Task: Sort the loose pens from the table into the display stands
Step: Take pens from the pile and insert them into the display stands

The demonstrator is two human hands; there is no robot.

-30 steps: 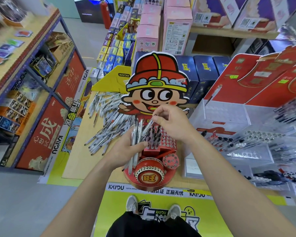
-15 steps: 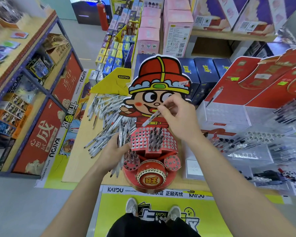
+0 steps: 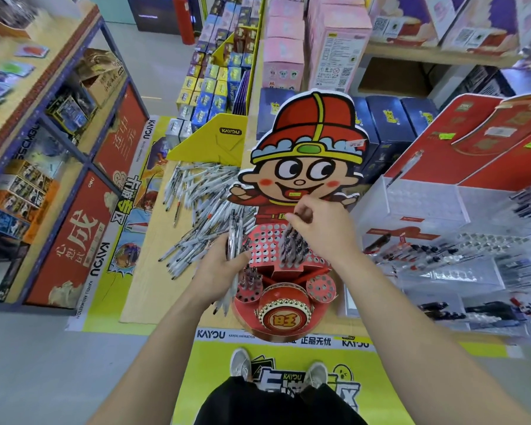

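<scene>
The loose pens point(image 3: 196, 207) lie in a heap on the desk point(image 3: 146, 283), at the middle left of the frame, just above the left hand point(image 3: 219, 271). This hand grips a bundle of pens point(image 3: 233, 240), held upright. The right hand point(image 3: 322, 231) is over the standing pens point(image 3: 292, 250) in the red display stand point(image 3: 264, 250), with its fingers curled. I cannot tell whether it pinches one.

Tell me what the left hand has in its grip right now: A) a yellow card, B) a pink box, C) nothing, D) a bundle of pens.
D: the left hand has its fingers curled round a bundle of pens, held just beside the red stand.
</scene>
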